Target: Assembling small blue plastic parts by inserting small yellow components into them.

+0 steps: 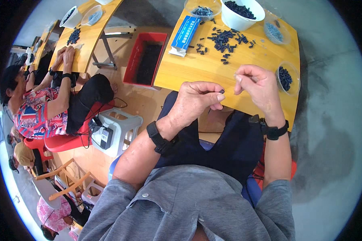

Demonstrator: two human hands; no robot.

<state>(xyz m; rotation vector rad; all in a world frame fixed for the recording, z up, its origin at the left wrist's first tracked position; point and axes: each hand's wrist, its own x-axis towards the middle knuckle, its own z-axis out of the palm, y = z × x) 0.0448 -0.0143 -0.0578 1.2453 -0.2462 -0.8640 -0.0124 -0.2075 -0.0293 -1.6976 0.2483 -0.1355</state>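
My left hand [197, 100] pinches a small black plastic piece [221, 92] between thumb and forefinger, just over the near edge of a yellow wooden table [177, 72]. My right hand [258, 83] is raised beside it, fingertips pressed together on a tiny clear part [236, 75] that is hard to make out. Both wrists wear black bands. A loose heap of the same black pieces [225, 39] lies on the table beyond my hands.
A white bowl [241, 14] and clear tubs [287, 77] hold more black pieces. A blue and white packet [184, 34] lies at the table's left. A red crate [145, 58] stands on the floor. At the left another person works at a second table [86, 38].
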